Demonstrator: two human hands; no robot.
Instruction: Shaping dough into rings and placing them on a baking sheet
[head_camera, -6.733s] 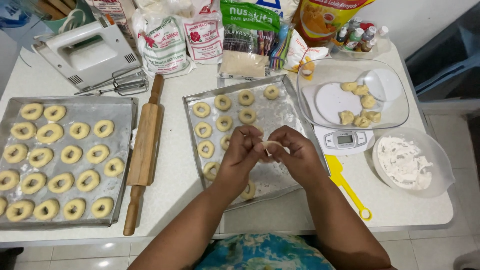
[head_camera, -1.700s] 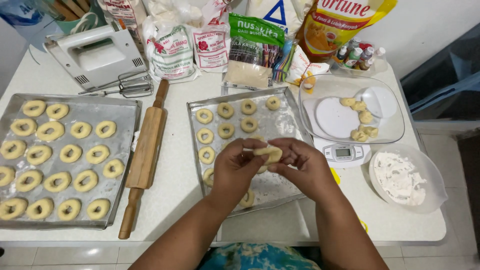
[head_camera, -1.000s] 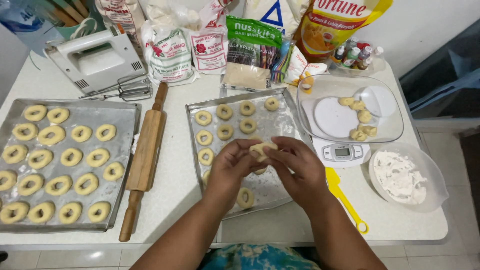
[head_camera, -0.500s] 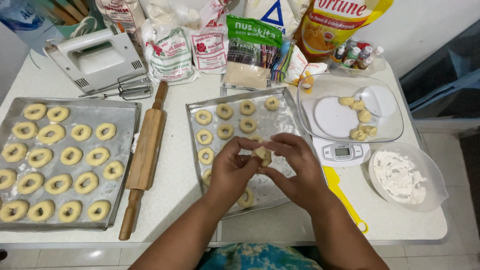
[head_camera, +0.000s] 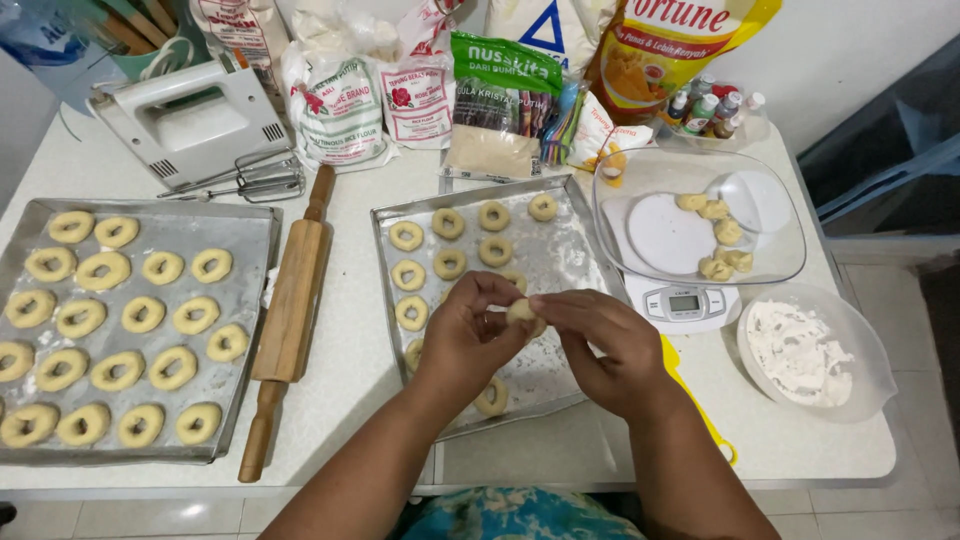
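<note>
Both hands meet over the middle baking tray (head_camera: 570, 250) and pinch one small pale lump of dough (head_camera: 521, 312) between their fingertips. My left hand (head_camera: 463, 340) curls around it from the left, my right hand (head_camera: 602, 345) from the right. Under and behind the hands lie several ring-shaped dough pieces (head_camera: 448, 222) on the floured tray. A clear bowl (head_camera: 770, 250) on a kitchen scale (head_camera: 684, 303) at the right holds several dough lumps (head_camera: 720, 235).
A second tray (head_camera: 250, 330) at the left is filled with dough rings. A wooden rolling pin (head_camera: 290, 320) lies between the trays. Far side: hand mixer (head_camera: 190, 120), flour and sugar bags (head_camera: 340, 100). A bowl of flour (head_camera: 810, 350) and a yellow scraper (head_camera: 700, 410) sit at right.
The hands have kept working the dough lump between the fingertips, shifting slightly over the middle tray. Everything else on the table is unmoved.
</note>
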